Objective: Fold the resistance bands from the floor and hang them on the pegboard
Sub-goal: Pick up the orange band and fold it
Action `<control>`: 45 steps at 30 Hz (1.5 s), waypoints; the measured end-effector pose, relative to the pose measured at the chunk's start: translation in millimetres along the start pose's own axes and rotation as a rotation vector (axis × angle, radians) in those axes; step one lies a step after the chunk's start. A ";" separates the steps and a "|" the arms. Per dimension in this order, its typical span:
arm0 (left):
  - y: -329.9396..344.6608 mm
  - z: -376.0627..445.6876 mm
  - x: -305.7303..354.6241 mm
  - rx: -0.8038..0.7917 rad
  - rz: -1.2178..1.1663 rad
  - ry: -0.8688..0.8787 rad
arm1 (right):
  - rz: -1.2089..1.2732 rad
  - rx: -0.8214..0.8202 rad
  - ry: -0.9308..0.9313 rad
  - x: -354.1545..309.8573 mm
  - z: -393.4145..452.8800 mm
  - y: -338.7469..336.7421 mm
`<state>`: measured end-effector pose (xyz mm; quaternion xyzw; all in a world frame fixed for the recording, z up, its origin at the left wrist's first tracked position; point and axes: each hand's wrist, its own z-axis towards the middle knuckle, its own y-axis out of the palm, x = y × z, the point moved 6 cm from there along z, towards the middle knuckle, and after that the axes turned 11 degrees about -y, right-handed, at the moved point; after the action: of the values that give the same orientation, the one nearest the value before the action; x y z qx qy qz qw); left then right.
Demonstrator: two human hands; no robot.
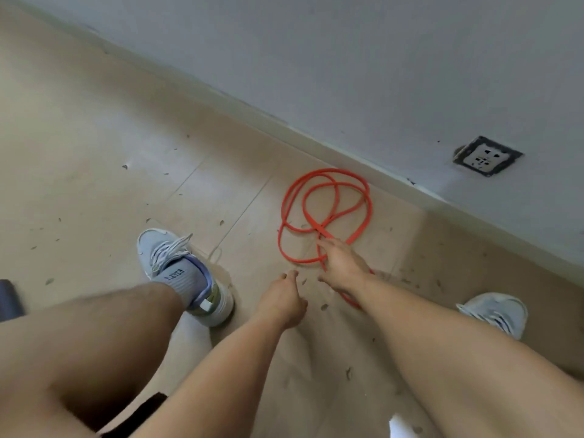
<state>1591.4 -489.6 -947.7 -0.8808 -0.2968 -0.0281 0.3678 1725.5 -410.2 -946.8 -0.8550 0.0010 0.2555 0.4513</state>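
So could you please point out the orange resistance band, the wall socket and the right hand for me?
orange resistance band (pixel 368 197): head view, far right curve of the loop.
wall socket (pixel 487 156): head view, middle of its white faceplate.
right hand (pixel 343 263): head view, back of the hand.

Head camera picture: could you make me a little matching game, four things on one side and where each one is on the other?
Things:
1. orange resistance band
2. wall socket
3. right hand
4. left hand

Places:
A. set low in the grey wall
B. reaching onto the band's loops
C. lying in loose loops on the floor by the baseboard
D. beside the band, touching nothing

Pairs: 1-C, 2-A, 3-B, 4-D
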 end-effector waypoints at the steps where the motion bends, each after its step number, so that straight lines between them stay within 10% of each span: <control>1: -2.6 5.0 -2.2 0.007 -0.025 -0.011 | -0.037 -0.021 -0.038 -2.0 10.5 3.2; 19: -14.8 22.9 -14.6 0.024 -0.246 -0.131 | -0.092 -0.042 -0.034 1.0 31.0 43.9; 24: -33.9 11.8 -6.1 -0.040 -0.756 -0.220 | 0.248 -0.001 -0.145 -25.7 8.0 -0.8; 30: -113.6 -36.7 44.3 -0.042 -1.194 -0.025 | 0.106 0.045 -0.324 -72.0 -34.4 -124.6; 36: -209.2 -105.1 116.4 0.135 -0.763 0.321 | -0.191 0.026 -0.381 -103.9 -95.7 -214.9; 42: -265.4 -185.0 161.2 0.308 -0.429 0.556 | 0.300 0.064 -0.422 -125.0 -156.9 -259.5; 45: -278.7 -205.6 166.2 0.322 -0.433 0.655 | 0.038 0.182 -0.348 -116.7 -167.2 -273.6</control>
<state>1611.3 -388.6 -577.6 -0.6742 -0.3429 -0.3362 0.5610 1760.5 -403.8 -607.4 -0.7535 -0.0380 0.4070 0.5150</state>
